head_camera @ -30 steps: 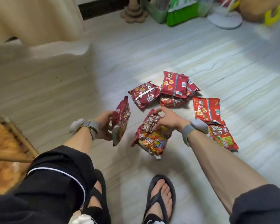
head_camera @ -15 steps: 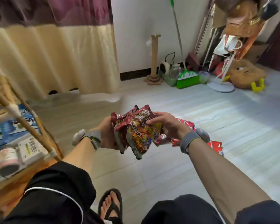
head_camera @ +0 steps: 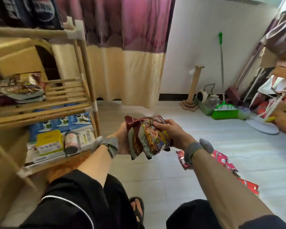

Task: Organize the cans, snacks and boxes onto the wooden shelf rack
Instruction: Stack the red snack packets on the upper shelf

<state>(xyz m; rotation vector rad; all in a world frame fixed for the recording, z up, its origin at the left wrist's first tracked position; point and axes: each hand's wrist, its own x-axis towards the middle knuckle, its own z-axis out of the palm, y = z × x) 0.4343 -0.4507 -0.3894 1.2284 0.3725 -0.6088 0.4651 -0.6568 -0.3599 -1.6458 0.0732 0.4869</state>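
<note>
Both hands grip a bundle of dark red snack packets [head_camera: 147, 138] in front of me, above the floor. My left hand [head_camera: 121, 141] holds it from the left side and my right hand [head_camera: 169, 130] clasps it from the right and top. The wooden shelf rack [head_camera: 82, 63] stands at the left. Its middle shelf carries a pile of similar snack packets [head_camera: 21, 87]. The lower shelf holds blue panda packs [head_camera: 63, 122], a yellow box [head_camera: 49, 142], a can [head_camera: 70, 141] on its side and a white box [head_camera: 87, 138]. Dark soda cans [head_camera: 40, 10] stand on top. More red snack packets [head_camera: 224, 162] lie on the floor under my right arm.
A curtain [head_camera: 125, 60] hangs behind the rack. Along the far wall are a scratching post [head_camera: 194, 86], a green broom and dustpan [head_camera: 224, 111] and a fan base [head_camera: 262, 126]. Clutter is piled at the right. My knees and a sandalled foot [head_camera: 138, 207] fill the bottom.
My view has swung up and left from the floor to the rack. Both hands lifted the packets off the floor, brought them together into one bundle and carried it toward the rack.
</note>
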